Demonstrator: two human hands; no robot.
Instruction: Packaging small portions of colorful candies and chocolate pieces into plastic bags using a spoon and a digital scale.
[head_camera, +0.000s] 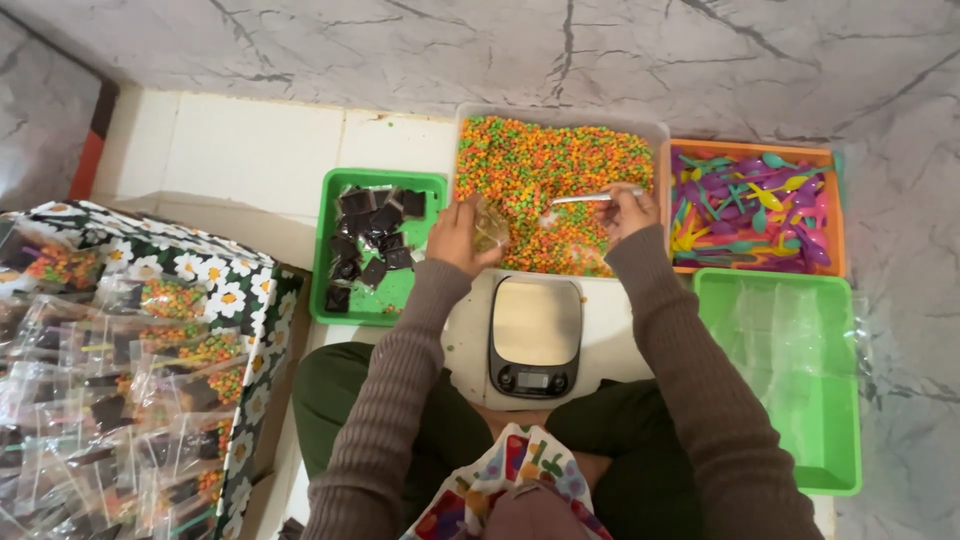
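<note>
A grey digital kitchen scale (535, 338) sits before the clear plastic tub of multicoloured candy beads (556, 190); a green plastic tray of dark wrapped squares (378, 250) lies left, an orange tray of coloured plastic spoons (752, 208) right.

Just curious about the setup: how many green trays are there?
2: one green tray left of the candy bin, holding dark squares; another green tray at right, holding clear bags.

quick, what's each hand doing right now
left hand: closed on a small clear bag
right hand: closed on a metal spoon above the coloured candy bin
</note>
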